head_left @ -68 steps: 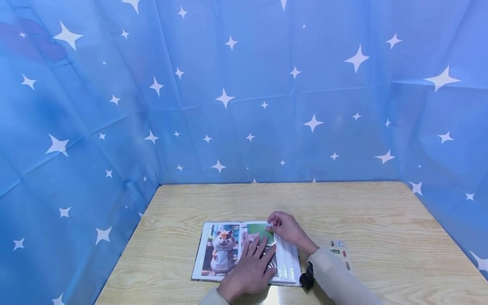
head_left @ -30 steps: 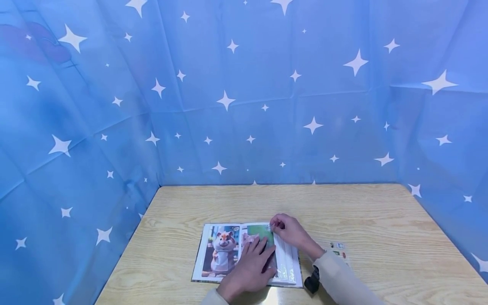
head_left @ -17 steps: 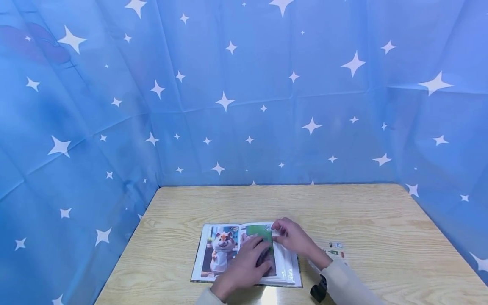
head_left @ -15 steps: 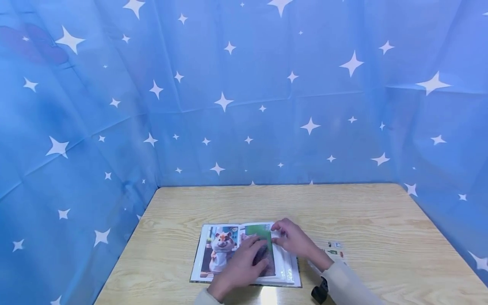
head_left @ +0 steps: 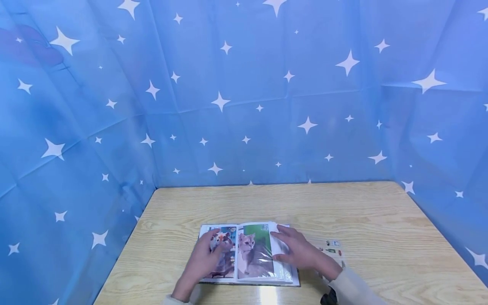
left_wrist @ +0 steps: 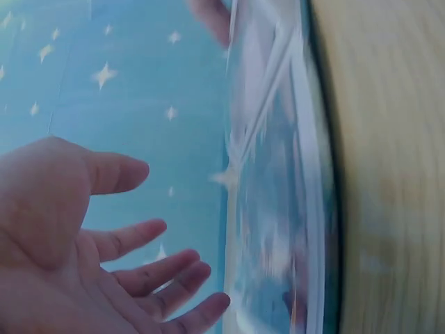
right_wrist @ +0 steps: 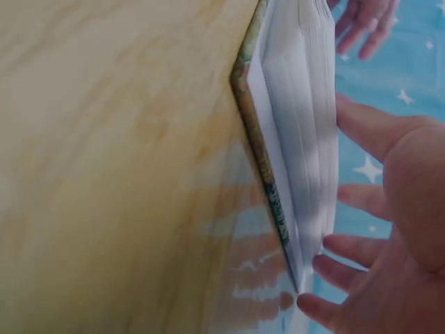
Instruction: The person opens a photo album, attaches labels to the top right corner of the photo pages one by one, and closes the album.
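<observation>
A photo album point(head_left: 284, 271) lies spread open on the table, its left page showing a hamster picture point(head_left: 228, 264) and its right page a cat photo point(head_left: 248, 254) in a clear sleeve. At the cat photo's top right corner is a small striped sticker point(head_left: 264, 227). My left hand point(head_left: 202, 256) is over the left page, covering part of the hamster; the left wrist view shows its fingers point(left_wrist: 142, 278) loosely spread and holding nothing. My right hand point(head_left: 299, 252) is at the album's right side, relaxed fingers point(right_wrist: 344, 273) right at the stacked page edges point(right_wrist: 302, 118).
A clear sticker sheet point(head_left: 332, 250) with several small food pictures lies right of the album, partly under the right forearm. The wooden table point(head_left: 228, 203) backs onto a blue star-patterned curtain point(head_left: 259, 127). A dark wrist device point(head_left: 328, 298) is on the right sleeve.
My left hand has lifted off the cat photo and moved left over the hamster page. My right hand has shifted from the photo's top corner slightly down along the page's right side.
</observation>
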`<action>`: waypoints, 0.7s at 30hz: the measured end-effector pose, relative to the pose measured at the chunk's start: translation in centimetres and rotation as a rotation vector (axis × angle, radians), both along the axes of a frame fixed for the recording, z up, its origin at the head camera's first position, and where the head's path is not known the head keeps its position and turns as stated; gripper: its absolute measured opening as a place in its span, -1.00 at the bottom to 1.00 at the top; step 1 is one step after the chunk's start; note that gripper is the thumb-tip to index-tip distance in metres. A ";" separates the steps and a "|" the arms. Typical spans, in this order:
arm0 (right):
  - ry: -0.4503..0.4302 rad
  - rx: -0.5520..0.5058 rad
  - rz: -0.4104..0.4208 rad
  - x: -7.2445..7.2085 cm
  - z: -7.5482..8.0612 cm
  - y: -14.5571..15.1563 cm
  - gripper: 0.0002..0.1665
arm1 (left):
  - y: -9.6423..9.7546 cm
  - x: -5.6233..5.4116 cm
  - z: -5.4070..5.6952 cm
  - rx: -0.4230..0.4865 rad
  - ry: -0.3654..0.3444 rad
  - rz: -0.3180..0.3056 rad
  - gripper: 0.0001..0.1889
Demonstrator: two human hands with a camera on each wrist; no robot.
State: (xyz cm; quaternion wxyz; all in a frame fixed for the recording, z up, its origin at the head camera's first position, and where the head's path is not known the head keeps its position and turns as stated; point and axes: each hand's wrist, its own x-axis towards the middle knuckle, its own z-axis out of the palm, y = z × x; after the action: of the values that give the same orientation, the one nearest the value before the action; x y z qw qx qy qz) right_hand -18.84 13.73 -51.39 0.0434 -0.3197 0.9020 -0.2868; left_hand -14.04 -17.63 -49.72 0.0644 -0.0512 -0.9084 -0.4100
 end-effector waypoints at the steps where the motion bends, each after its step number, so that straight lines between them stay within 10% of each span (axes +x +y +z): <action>1: -0.007 0.008 0.005 0.1 0.0 0.1 -0.12 | -0.5 0.0 0.1 0.006 -0.020 0.037 -0.48; 8: -0.071 0.049 0.050 0.4 0.1 0.6 -0.04 | -3.1 0.1 0.2 0.066 -0.164 0.208 -0.46; 21: -0.142 0.056 0.047 0.5 0.1 0.8 -0.05 | -4.5 -0.2 -0.4 0.113 -0.254 0.257 -0.42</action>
State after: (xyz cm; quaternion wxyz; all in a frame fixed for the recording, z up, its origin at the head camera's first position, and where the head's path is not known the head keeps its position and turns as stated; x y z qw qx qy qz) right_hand -18.30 14.56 -51.26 0.1230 -0.3181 0.8967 -0.2822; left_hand -14.21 -22.17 -50.12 0.0038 0.1210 -0.8838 -0.4519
